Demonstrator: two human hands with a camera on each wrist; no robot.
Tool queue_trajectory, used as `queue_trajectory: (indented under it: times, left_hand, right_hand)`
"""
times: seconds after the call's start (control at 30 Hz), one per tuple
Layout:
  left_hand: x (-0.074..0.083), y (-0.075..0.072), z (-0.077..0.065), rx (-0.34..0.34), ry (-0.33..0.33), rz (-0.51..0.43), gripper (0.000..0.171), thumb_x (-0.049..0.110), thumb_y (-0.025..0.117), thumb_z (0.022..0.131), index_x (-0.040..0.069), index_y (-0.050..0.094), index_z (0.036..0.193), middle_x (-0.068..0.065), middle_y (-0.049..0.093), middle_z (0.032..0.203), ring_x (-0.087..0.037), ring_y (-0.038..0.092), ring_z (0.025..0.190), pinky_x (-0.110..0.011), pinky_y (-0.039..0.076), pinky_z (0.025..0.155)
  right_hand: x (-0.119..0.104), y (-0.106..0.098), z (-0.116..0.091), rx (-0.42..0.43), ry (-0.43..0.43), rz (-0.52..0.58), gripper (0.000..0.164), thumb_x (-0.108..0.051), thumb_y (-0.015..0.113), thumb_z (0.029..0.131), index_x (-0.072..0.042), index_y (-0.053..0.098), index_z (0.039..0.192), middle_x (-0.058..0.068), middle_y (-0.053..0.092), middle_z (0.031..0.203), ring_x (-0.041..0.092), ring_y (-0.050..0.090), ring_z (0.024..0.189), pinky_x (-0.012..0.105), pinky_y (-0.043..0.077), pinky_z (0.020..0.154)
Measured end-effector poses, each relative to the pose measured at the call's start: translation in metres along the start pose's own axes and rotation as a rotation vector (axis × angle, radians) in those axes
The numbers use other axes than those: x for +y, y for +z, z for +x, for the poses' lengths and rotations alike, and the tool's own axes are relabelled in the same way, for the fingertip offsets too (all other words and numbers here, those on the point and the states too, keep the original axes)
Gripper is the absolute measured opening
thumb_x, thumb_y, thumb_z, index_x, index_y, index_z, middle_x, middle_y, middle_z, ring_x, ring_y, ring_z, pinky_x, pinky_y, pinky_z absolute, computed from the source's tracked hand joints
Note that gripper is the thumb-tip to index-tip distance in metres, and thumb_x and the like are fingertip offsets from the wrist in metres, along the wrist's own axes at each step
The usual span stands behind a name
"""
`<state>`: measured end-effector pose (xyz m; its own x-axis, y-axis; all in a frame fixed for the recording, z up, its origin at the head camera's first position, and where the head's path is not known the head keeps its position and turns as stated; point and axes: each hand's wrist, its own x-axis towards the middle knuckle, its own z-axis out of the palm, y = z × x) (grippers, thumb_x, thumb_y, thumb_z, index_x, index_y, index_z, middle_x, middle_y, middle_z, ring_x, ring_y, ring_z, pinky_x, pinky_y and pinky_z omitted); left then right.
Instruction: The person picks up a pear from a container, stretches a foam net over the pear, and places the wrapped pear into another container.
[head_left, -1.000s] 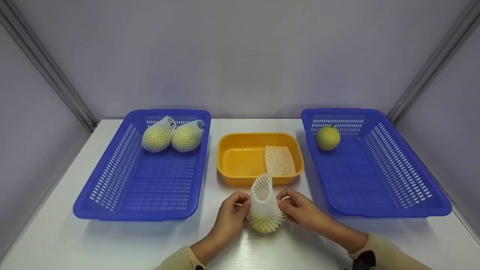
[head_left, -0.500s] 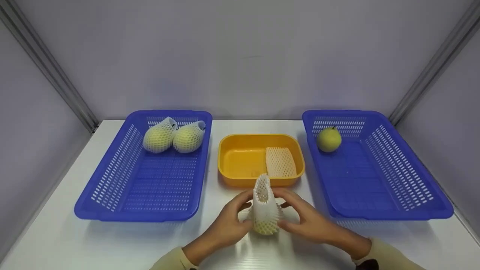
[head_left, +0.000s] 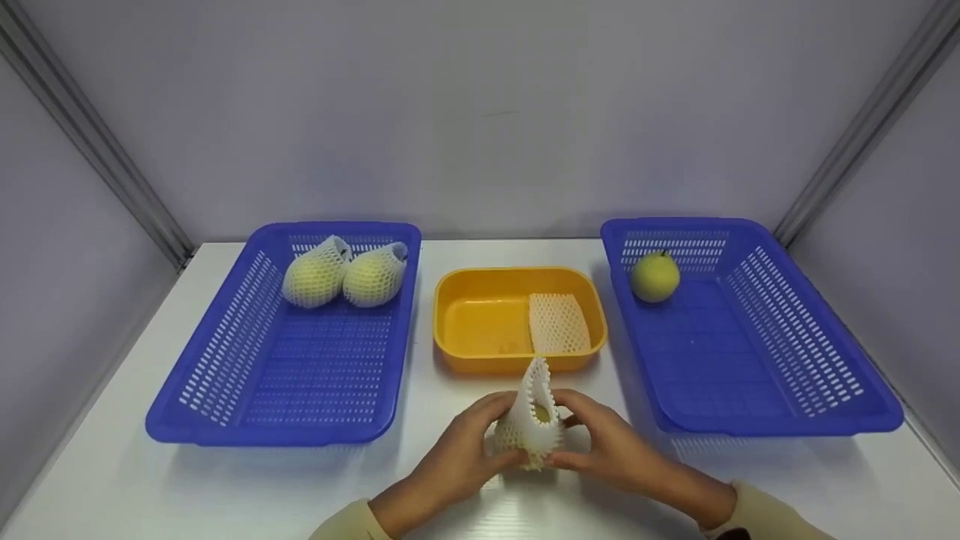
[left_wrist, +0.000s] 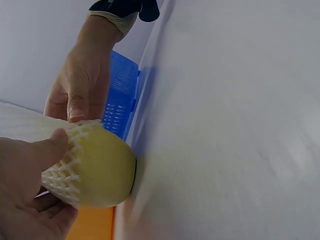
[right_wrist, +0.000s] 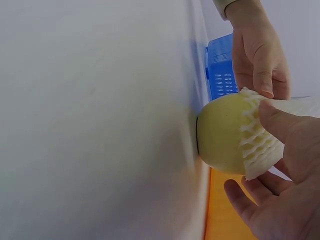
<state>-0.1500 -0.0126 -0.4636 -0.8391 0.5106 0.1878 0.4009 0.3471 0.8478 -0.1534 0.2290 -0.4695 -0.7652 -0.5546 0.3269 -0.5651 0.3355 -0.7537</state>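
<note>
**White foam-mesh sleeve (head_left: 527,429) turned, mouth to the right**

Half a second ago, the sleeve's mouth faced my head camera; now it has swung right. The round pale-yellow fruit (left_wrist: 107,170) sits inside, low against the white tabletop (head_left: 247,495) between the hands, its base bare in both wrist views, so I judge the covering only partly done. The left hand (head_left: 466,454) curls round the sleeve, thumb on mesh, fingers behind; the right hand (head_left: 619,454) grips likewise, one finger standing off.

The yellow-orange plastic tray (head_left: 487,365) lies just beyond; I can't tell whether the sleeve's tip touches it. The right-hand blue perforated basket (head_left: 780,426) crowds the right forearm. I have more room nearside, and towards the left-hand blue perforated basket (head_left: 285,435).
</note>
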Motion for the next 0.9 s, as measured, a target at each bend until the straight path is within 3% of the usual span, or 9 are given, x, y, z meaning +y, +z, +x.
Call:
queue_trajectory:
  times: [0.3, 0.5, 0.73, 0.9]
  left_hand:
    - [-0.0035, -0.0059, 0.0005, -0.070, -0.043, 0.032, 0.078, 0.008, 0.087, 0.080, 0.008, 0.049, 0.148, -0.006, 0.058, 0.143, -0.021, 0.055, 0.130, -0.037, 0.045, 0.111]
    - [-0.0044, -0.0047, 0.0036, -0.110, -0.088, 0.124, 0.087, 0.011, 0.089, 0.077, 0.006, 0.044, 0.152, -0.009, 0.055, 0.147, -0.025, 0.053, 0.134, -0.041, 0.042, 0.113]
    - [-0.0058, -0.0030, 0.0047, -0.125, -0.106, 0.160, 0.090, 0.017, 0.091, 0.075, 0.010, 0.044, 0.152, -0.006, 0.056, 0.147, -0.023, 0.052, 0.134, -0.043, 0.040, 0.115]
    - [-0.0032, -0.0040, 0.0015, -0.119, -0.078, 0.142, 0.098, 0.029, 0.090, 0.078, 0.000, 0.036, 0.155, -0.016, 0.046, 0.153, -0.031, 0.045, 0.140, -0.048, 0.035, 0.118]
  right_hand:
    - [-0.0033, 0.0009, 0.0032, -0.085, 0.117, -0.040, 0.083, -0.028, 0.087, 0.080, -0.009, 0.044, 0.149, 0.007, 0.057, 0.142, 0.023, 0.055, 0.126, 0.037, 0.055, 0.094]
    - [-0.0018, 0.0010, 0.0044, -0.117, 0.191, -0.091, 0.091, -0.030, 0.090, 0.074, -0.009, 0.043, 0.149, 0.005, 0.057, 0.144, 0.026, 0.054, 0.131, 0.048, 0.048, 0.106]
    - [0.0011, 0.0047, 0.0057, -0.117, 0.223, -0.131, 0.095, -0.033, 0.094, 0.069, -0.008, 0.044, 0.147, 0.005, 0.059, 0.141, 0.027, 0.054, 0.131, 0.052, 0.042, 0.111]
    - [-0.0014, 0.0015, 0.0041, -0.137, 0.205, -0.118, 0.100, -0.037, 0.093, 0.071, -0.006, 0.040, 0.150, 0.009, 0.053, 0.145, 0.031, 0.049, 0.133, 0.057, 0.039, 0.111]
